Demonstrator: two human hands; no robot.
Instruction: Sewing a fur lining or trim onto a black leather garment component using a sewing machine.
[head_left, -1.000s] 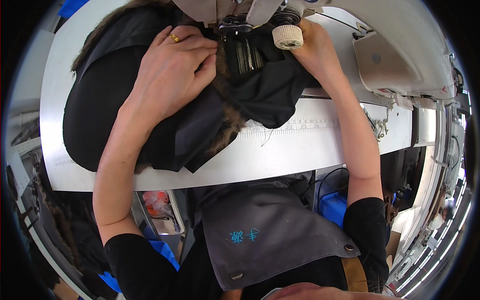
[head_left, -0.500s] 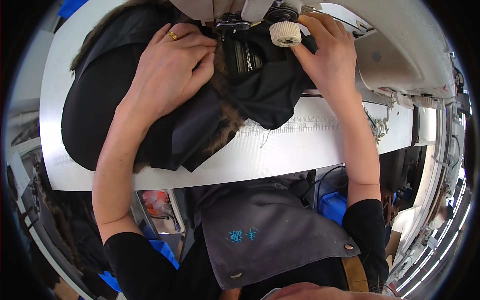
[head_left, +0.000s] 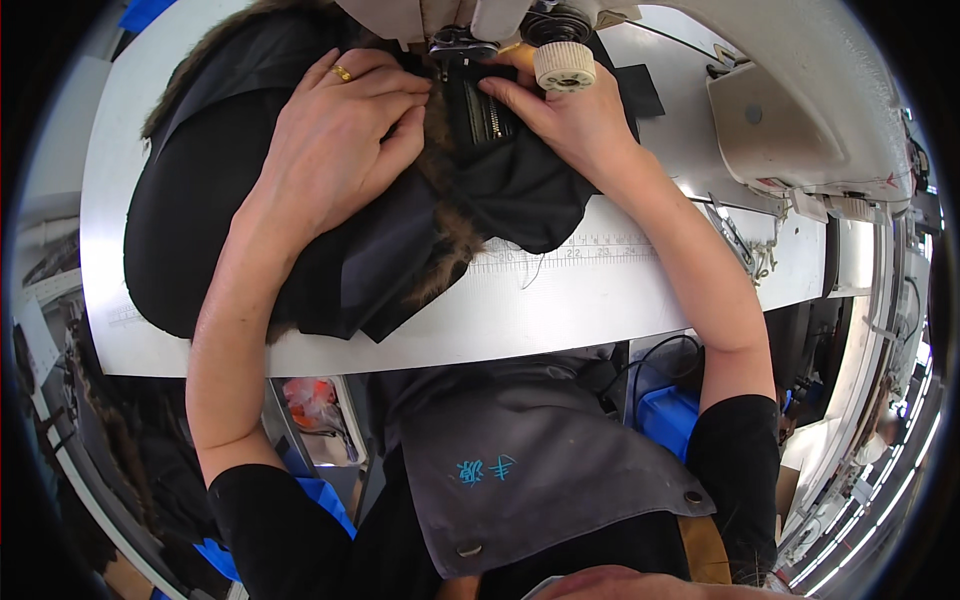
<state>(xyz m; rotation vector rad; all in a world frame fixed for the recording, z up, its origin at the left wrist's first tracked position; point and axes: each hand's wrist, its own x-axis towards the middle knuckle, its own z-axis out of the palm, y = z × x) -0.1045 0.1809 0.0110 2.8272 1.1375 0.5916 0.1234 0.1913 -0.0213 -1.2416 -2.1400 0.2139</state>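
Observation:
A black garment point(head_left: 210, 190) with brown fur trim point(head_left: 455, 240) lies bunched on the white sewing table, partly under the head of a sewing machine point(head_left: 500, 22). My left hand point(head_left: 345, 140), a gold ring on one finger, presses down on it with fingers drawn together, gripping the cloth along the fur just left of the presser foot point(head_left: 445, 72). To the right of the foot, a metal zipper point(head_left: 492, 115) shows in the cloth. My right hand point(head_left: 580, 120) holds the fabric beside this zipper, its thumb close to the foot. A white dial point(head_left: 565, 66) hides part of its fingers.
Printed ruler marks point(head_left: 590, 247) run along the table point(head_left: 500, 320) near its front edge. At the right stand the machine's pillar point(head_left: 755, 120) and a small bunch of metal parts point(head_left: 762, 258). Below the table are a blue bin point(head_left: 668, 415) and a tray point(head_left: 335, 430) with red items.
My right hand has moved left from the machine's right side to beside the zipper, uncovering a dark piece at the cloth's right edge. My left hand has stayed nearly still.

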